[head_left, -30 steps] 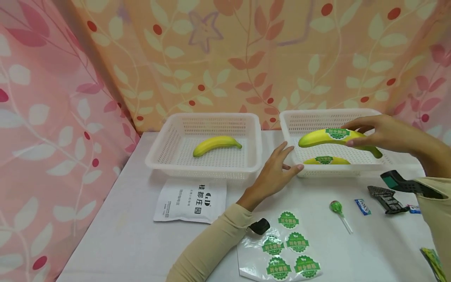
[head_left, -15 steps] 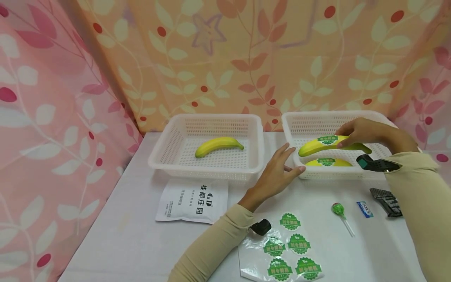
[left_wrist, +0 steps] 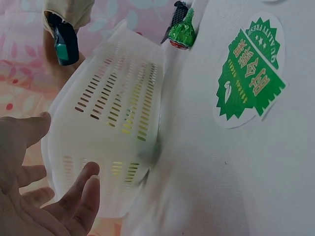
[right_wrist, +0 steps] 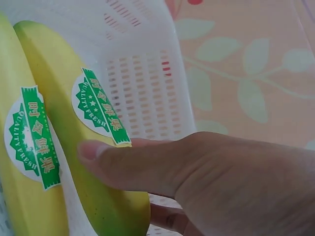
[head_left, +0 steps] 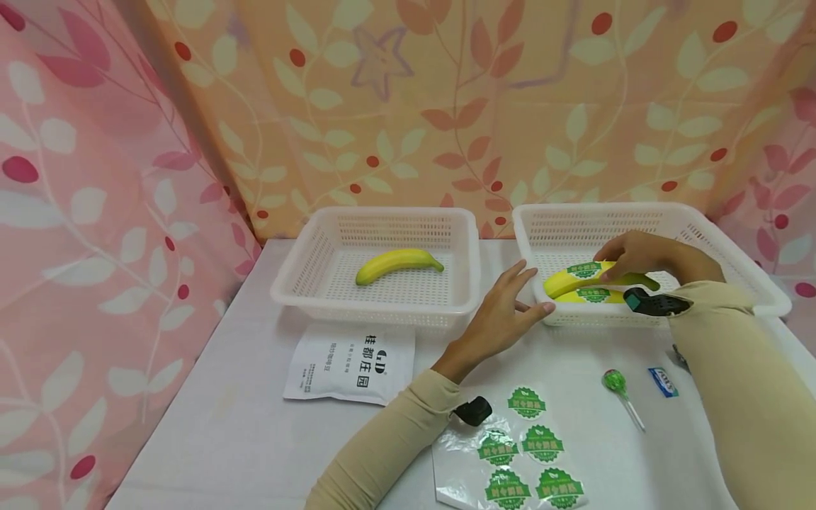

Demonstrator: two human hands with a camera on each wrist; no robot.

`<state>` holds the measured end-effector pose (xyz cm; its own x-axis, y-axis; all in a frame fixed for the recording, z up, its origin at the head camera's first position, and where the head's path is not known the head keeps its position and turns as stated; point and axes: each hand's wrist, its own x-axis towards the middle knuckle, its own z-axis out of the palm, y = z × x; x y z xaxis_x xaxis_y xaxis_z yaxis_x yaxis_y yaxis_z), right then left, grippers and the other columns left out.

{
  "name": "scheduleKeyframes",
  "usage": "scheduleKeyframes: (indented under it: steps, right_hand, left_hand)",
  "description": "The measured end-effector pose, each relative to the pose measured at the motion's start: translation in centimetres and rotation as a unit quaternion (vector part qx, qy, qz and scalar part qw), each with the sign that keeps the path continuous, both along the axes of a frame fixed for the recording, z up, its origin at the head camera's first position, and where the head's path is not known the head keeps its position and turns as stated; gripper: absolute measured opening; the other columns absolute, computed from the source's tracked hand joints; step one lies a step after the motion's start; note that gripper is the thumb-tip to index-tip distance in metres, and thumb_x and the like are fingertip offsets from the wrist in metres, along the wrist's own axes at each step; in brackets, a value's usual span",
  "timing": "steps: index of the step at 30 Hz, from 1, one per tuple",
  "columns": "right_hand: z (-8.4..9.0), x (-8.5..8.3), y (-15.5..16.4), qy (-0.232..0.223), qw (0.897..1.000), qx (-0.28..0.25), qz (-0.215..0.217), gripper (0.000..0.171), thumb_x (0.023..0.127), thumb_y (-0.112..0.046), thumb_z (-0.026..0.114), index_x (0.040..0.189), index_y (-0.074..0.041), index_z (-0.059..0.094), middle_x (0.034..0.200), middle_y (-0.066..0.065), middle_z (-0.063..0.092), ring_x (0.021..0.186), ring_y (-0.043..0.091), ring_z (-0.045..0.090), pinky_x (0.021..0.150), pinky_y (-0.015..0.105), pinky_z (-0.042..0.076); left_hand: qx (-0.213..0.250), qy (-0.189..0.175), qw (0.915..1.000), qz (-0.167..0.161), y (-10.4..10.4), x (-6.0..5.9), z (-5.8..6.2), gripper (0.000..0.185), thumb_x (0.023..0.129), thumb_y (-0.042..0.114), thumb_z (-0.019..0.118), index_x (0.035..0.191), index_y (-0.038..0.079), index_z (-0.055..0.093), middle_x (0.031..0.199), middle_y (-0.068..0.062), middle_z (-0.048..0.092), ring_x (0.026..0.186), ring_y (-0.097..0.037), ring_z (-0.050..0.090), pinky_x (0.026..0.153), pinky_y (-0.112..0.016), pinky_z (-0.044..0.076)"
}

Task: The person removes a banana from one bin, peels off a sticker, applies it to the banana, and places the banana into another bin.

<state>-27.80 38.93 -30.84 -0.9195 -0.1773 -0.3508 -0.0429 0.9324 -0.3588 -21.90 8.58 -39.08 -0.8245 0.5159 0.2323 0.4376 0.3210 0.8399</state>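
Right hand (right_wrist: 206,182) gripping stickered banana (right_wrist: 83,147), wrist view

White table (head_left: 242,418): two baskets (head_left: 376,301), packet (head_left: 350,365), sticker sheet (head_left: 503,460), lollipop (head_left: 613,381).

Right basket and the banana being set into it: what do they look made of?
Right basket: looks like white moulded plastic, matte to slightly glossy, its walls perforated with slots. Banana gripped by the right hand: smooth yellow-green peel, real or imitation unclear, with a glossy green-and-white round sticker, likely printed paper or film.
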Motion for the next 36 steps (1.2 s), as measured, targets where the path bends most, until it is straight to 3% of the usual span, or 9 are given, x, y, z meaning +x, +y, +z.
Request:
scheduleKeyframes:
  steps: [7, 15, 20, 24, 36]
  right_hand:
    - [-0.7, -0.2, 0.2, -0.032, 0.999, -0.005, -0.026, 0.070, 0.090, -0.031, 0.083, 0.142, 0.007, 0.058, 0.140, 0.045, 0.052, 0.119, 0.057, 0.060, 0.100, 0.073, 0.048]
    - [-1.3, -0.4, 0.4, -0.042, 0.999, -0.017, -0.021, 0.070, 0.097, -0.033, 0.076, 0.145, 0.012, 0.051, 0.145, 0.045, 0.048, 0.131, 0.064, 0.049, 0.104, 0.076, 0.044]
    - [-1.0, 0.0, 0.3, 0.013, 1.000, -0.010, -0.001, 0.062, 0.099, -0.029, 0.073, 0.143, 0.011, 0.055, 0.141, 0.042, 0.056, 0.129, 0.064, 0.052, 0.101, 0.080, 0.042]
    - [-0.6, 0.8, -0.1, 0.071, 0.997, -0.023, 0.014, 0.051, 0.102, -0.021, 0.069, 0.140, 0.011, 0.058, 0.134, 0.039, 0.062, 0.124, 0.060, 0.058, 0.100, 0.076, 0.046]
    - [-0.8, 6.5, -4.4, 0.165, 0.979, -0.113, 0.035, 0.043, 0.101, -0.025, 0.073, 0.135, -0.001, 0.069, 0.130, 0.024, 0.071, 0.119, 0.045, 0.067, 0.099, 0.063, 0.055]
  left_hand:
    - [-0.001, -0.002, 1.0000, 0.001, 0.1, 0.0, 0.1, 0.071, 0.103, 0.040, 0.071, 0.164, 0.019, 0.041, 0.175, 0.004, 0.026, 0.103, -0.009, 0.073, 0.085, -0.017, 0.054]
    - [-0.005, -0.003, 1.0000, -0.003, 0.0, 0.0, 0.2, 0.071, 0.103, 0.040, 0.071, 0.164, 0.018, 0.042, 0.175, 0.004, 0.026, 0.103, -0.009, 0.072, 0.085, -0.017, 0.054]
    - [-0.011, -0.006, 0.9999, -0.001, -0.1, -0.1, 0.3, 0.071, 0.103, 0.041, 0.071, 0.164, 0.019, 0.041, 0.175, 0.005, 0.025, 0.104, -0.010, 0.073, 0.085, -0.017, 0.055]
    - [-0.012, -0.007, 0.9999, 0.001, -0.1, -0.1, 0.3, 0.071, 0.103, 0.041, 0.071, 0.164, 0.020, 0.042, 0.175, 0.006, 0.025, 0.104, -0.010, 0.072, 0.085, -0.017, 0.055]
    - [-0.016, -0.003, 0.9999, 0.000, -0.2, -0.1, 0.2, 0.070, 0.103, 0.043, 0.069, 0.164, 0.023, 0.041, 0.175, 0.008, 0.024, 0.104, -0.010, 0.072, 0.086, -0.017, 0.055]
